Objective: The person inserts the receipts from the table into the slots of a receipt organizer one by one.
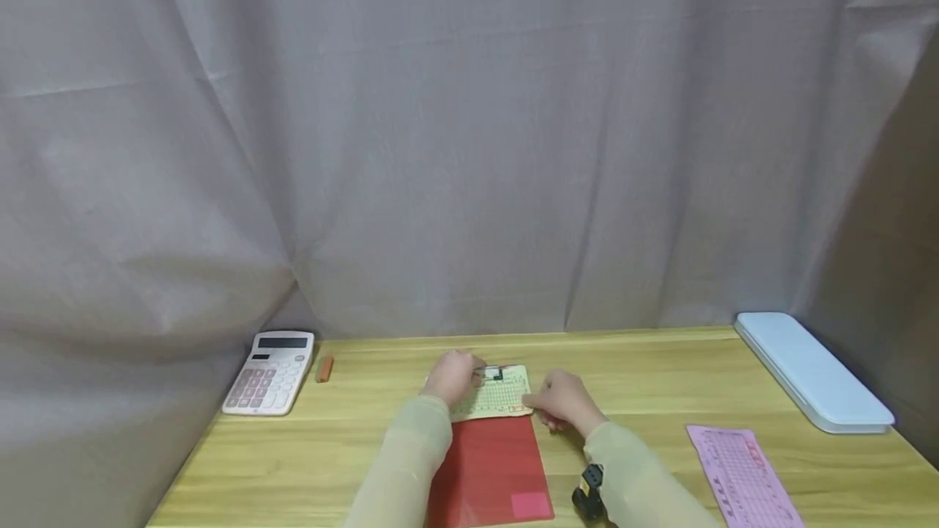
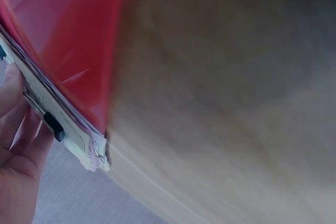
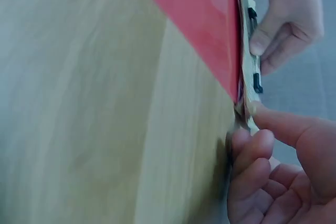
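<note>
A stack of pale green printed forms (image 1: 493,398) lies at the top end of a red translucent folder (image 1: 487,459). Across the stack's upper part runs a metal clip with black ends (image 1: 498,374). With thumb on the front and fingers behind, my left hand (image 1: 453,376) grips the stack at the clip, as the left wrist view shows. My right hand (image 1: 566,399) pinches the lower right corner of the forms between thumb and fingers. Several pinkish edges show beneath the top sheets in the left wrist view. A pink label (image 1: 531,505) marks the folder's lower right.
On the left stand a white calculator (image 1: 270,373) and a small orange-brown block (image 1: 324,369). A pink printed sheet (image 1: 746,475) lies on the wooden table (image 1: 631,487) to the right, with a pale blue case (image 1: 814,369) behind it. Grey cloth (image 1: 469,145) hangs behind the table.
</note>
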The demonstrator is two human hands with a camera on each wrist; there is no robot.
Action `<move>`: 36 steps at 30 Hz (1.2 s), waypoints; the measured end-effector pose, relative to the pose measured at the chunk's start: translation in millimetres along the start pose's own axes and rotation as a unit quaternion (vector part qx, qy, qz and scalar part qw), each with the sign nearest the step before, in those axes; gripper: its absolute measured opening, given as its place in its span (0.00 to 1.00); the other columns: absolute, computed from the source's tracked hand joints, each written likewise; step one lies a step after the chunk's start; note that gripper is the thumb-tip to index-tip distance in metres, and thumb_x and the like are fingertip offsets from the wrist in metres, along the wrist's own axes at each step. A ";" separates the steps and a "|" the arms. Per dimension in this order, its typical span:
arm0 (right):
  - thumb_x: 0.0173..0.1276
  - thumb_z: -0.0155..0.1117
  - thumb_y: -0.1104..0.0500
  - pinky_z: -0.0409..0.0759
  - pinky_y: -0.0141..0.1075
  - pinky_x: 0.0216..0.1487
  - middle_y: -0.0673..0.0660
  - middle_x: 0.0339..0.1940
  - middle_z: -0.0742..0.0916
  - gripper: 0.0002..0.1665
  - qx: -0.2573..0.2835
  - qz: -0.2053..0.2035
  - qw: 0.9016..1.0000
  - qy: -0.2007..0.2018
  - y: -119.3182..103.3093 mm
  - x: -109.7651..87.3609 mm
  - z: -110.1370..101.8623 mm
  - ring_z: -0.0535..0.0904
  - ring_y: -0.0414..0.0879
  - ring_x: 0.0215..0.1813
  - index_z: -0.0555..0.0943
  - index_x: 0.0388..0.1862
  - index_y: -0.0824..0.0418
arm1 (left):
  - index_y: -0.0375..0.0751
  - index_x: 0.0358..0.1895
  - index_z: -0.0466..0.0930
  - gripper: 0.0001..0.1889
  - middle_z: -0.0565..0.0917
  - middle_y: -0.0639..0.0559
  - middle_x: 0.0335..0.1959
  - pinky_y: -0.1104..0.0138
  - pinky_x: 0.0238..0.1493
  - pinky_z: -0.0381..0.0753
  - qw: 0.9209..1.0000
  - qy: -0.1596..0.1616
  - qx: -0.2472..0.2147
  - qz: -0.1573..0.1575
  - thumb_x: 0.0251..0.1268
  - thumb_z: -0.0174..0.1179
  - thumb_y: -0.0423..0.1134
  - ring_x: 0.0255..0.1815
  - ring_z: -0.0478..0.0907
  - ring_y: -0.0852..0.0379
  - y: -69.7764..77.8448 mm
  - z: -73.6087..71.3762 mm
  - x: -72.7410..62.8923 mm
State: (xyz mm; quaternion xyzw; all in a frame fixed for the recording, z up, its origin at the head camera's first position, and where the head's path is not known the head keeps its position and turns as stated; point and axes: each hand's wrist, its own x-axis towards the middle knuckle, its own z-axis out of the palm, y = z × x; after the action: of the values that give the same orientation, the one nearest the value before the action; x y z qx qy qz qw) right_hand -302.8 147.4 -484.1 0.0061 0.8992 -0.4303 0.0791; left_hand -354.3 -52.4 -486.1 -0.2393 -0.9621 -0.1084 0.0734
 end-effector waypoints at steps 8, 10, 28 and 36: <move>0.59 0.69 0.57 0.71 0.29 0.12 0.52 0.09 0.77 0.15 0.002 -0.037 0.999 0.035 17.7 -8.3 -26.9 0.70 0.39 0.10 0.75 0.18 0.61 | 0.47 0.41 0.88 0.10 0.87 0.56 0.36 0.67 0.43 0.82 1.000 0.012 0.002 0.012 0.54 0.68 0.39 0.39 0.84 0.58 -1.8 2.4 -1.2; 0.60 0.68 0.57 0.71 0.29 0.13 0.52 0.11 0.77 0.14 0.004 -0.067 0.997 0.023 25.5 -9.0 -34.2 0.70 0.39 0.11 0.77 0.21 0.62 | 0.48 0.41 0.88 0.10 0.88 0.56 0.35 0.66 0.42 0.82 1.000 0.019 0.002 0.016 0.54 0.69 0.40 0.38 0.84 0.58 -3.3 2.8 -1.8; 0.62 0.67 0.55 0.75 0.31 0.19 0.52 0.21 0.82 0.11 -0.059 -0.141 0.988 0.018 89.9 -47.5 -124.5 0.75 0.41 0.18 0.83 0.34 0.63 | 0.50 0.42 0.88 0.11 0.87 0.57 0.37 0.65 0.43 0.82 1.000 0.026 0.007 0.009 0.53 0.69 0.42 0.39 0.84 0.58 -2.8 -1.3 -2.8; 0.56 0.71 0.58 0.77 0.30 0.23 0.49 0.26 0.80 0.12 -0.102 -0.148 0.981 0.072 120.8 -68.0 -155.1 0.73 0.32 0.26 0.83 0.36 0.65 | 0.49 0.41 0.88 0.11 0.88 0.57 0.36 0.65 0.43 0.81 0.999 0.028 0.006 0.014 0.53 0.69 0.42 0.39 0.84 0.58 -2.5 -0.5 -2.8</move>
State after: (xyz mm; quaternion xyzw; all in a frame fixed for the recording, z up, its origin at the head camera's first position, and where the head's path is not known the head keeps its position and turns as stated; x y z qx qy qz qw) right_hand -247.4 347.5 -471.8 -0.1042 0.9328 -0.3414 -0.0507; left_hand -353.0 -55.9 -486.7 -0.2493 -0.9568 -0.1083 0.1032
